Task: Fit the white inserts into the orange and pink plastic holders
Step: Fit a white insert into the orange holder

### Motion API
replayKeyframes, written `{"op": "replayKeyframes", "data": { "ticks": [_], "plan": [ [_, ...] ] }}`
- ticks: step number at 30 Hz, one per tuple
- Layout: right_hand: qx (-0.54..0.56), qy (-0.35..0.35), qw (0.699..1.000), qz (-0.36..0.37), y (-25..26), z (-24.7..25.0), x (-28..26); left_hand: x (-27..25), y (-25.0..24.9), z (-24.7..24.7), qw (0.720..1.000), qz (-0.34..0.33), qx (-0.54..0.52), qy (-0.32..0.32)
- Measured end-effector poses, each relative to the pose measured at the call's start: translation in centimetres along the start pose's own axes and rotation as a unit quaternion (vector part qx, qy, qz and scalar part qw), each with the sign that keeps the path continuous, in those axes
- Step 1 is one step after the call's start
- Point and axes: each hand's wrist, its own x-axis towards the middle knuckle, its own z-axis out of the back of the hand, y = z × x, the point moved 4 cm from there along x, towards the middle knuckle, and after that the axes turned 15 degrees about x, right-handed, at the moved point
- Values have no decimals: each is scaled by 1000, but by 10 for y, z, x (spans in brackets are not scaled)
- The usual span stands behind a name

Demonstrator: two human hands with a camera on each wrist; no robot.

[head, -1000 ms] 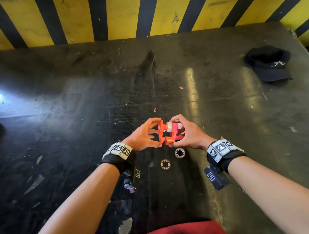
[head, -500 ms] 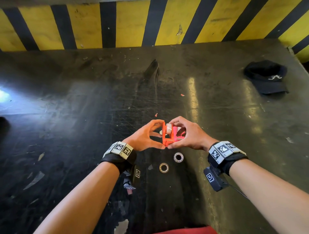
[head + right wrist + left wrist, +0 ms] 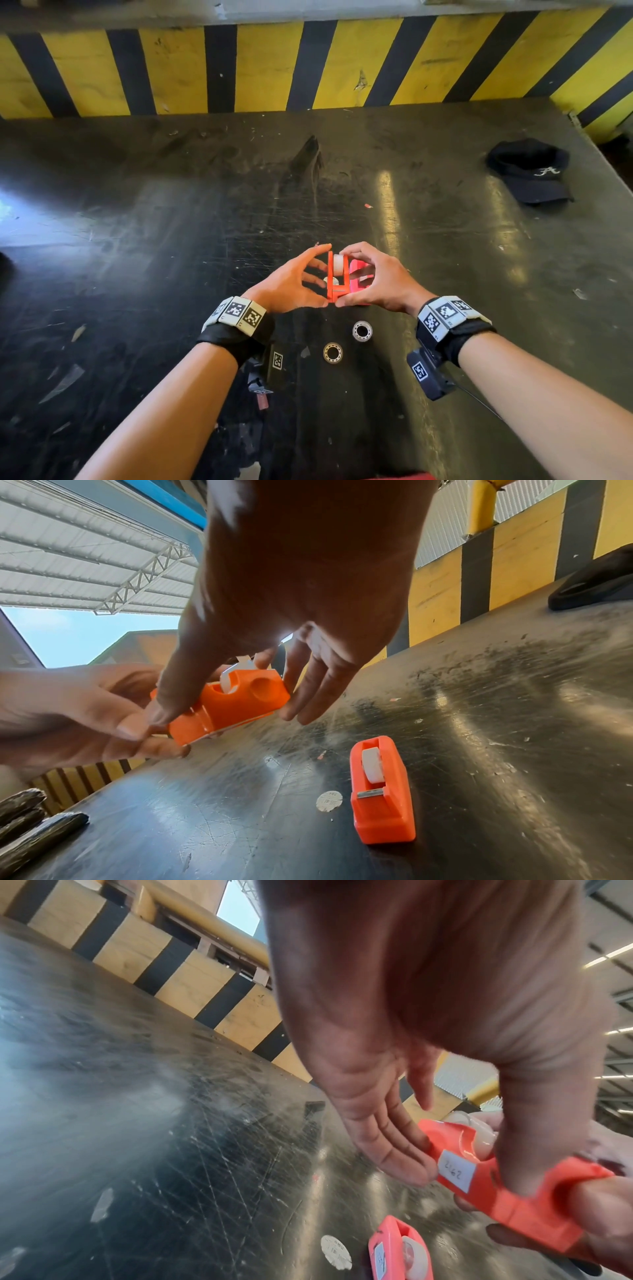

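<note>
Both hands hold one orange holder [image 3: 337, 286] just above the table, narrow edge towards me. A white insert [image 3: 339, 265] sits in its top slot. My left hand [image 3: 323, 274] pinches the holder [image 3: 514, 1199] between the thumb at its low end and the fingers along its side. My right hand [image 3: 346, 279] grips it [image 3: 232, 704] from the other side, thumb at the low end, index finger on the insert [image 3: 227, 681], other fingers spread free. The pink holder [image 3: 359, 272] lies on the table behind my right hand with a white insert [image 3: 371, 764] in it.
Two metal ring bearings [image 3: 362, 330] [image 3: 333, 353] lie close in front of the hands. A round white sticker [image 3: 329, 800] lies beside the pink holder. A black cap [image 3: 529, 171] rests at the far right. A yellow-and-black striped wall [image 3: 267, 68] bounds the table's far edge.
The orange holder has turned between my hands so its narrow edge faces me, with the insert showing at the top. The hands have stayed over the same spot.
</note>
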Motion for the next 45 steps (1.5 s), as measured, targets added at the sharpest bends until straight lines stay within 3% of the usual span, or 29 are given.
{"op": "replayKeyframes", "data": {
  "ticks": [2, 6, 9, 25, 31, 35, 45],
  "plan": [
    [1, -7, 1000, 4, 0, 1, -1, -1, -2, 2, 999, -7, -10, -32],
    [0, -8, 1000, 13, 0, -2, -2, 3, -6, 3, 987, 14, 0, -161],
    [3, -14, 1000, 17, 0, -3, -3, 5, -14, 3, 980, 6, 27, -200],
    [-14, -15, 1000, 7, -5, -3, -13, 18, -26, 1, 972, 15, 149, -181],
    [-16, -18, 1000, 8, -8, -4, -12, 22, -25, -1, 957, 16, 217, -191],
    [-17, -14, 1000, 3, -9, -4, -11, 21, -19, -2, 956, -2, 216, -198],
    [-30, 3, 999, 12, -7, -5, -15, 15, -18, 0, 968, -22, 207, -143]
  ]
}}
